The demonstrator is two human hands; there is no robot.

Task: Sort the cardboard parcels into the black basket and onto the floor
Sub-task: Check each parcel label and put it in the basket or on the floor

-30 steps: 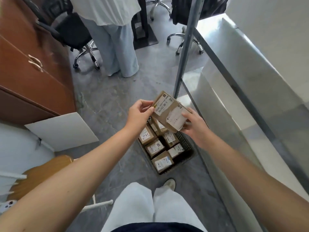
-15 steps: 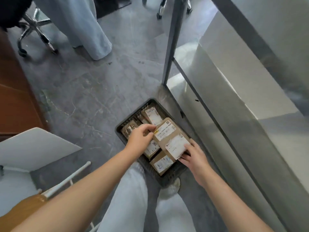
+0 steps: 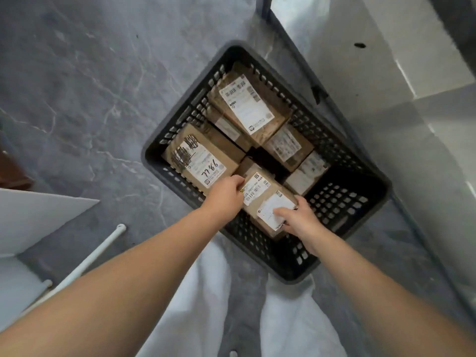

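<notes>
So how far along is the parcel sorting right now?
Done: several parcels lie packed in the black basket, among them the handwritten-number parcel. In hand: the left hand and right hand grip a two-label parcel, low inside the basket. Left: releasing it; no parcel shows on the floor yet.

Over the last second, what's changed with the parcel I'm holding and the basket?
The labelled cardboard parcel went down from above the black basket into its near side, among the others. The left-hand grip and right-hand grip still hold its two ends; nothing was let go. The hand-numbered parcel and its neighbours stayed put.
</notes>
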